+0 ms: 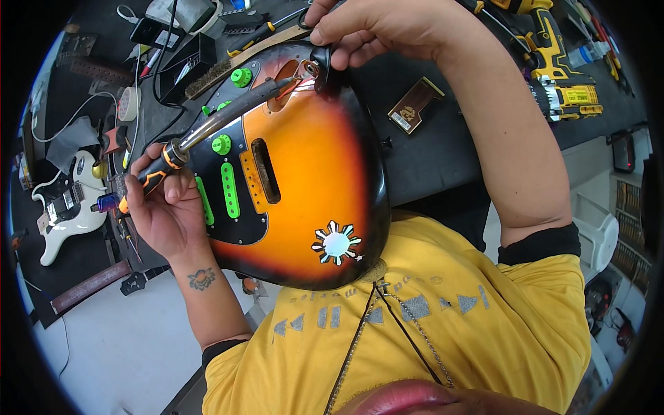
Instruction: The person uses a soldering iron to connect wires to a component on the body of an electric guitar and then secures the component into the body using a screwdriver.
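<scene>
Sunburst electric guitar body (311,180): rested face-up against yellow shirt (429,297), seemingly for steadiness. Soldering iron (225,119): gripped by left hand (166,207), tip angled toward output jack (311,68). Black jack plate (321,55): pinched by right hand (366,31), apparently for access.

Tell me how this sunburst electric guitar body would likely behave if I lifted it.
The sunburst electric guitar body would probably stay stiff, being a broad slab. Its glossy black rim could be slippery. The black jack plate, apparently wired to it, might dangle if the right hand released it.
</scene>
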The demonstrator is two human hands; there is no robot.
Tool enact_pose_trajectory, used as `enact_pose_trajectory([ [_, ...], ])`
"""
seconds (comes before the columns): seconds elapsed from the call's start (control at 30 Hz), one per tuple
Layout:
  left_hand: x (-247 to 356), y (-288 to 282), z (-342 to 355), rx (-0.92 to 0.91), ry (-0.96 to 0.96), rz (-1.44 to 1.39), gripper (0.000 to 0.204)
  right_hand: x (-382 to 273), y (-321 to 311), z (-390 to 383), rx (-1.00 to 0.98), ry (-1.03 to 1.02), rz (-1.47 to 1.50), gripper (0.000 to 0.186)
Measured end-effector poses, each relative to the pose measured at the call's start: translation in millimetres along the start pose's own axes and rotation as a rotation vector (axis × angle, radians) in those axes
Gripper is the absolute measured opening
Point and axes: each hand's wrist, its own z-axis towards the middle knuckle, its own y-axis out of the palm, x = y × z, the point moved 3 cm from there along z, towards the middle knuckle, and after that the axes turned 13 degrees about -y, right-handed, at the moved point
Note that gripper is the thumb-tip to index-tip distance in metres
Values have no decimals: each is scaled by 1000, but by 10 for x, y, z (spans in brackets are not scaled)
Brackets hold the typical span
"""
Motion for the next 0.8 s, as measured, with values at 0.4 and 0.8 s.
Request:
enact_pose_trajectory([
  [0.4, -26, 43, 7, 67, -9, 5, 52, 84, -10, 80, 34, 42, -47, 24],
  [0.8, -2, 19, 8, 15, -8, -22, 46, -19, 71, 72, 65, 95, -92, 22],
])
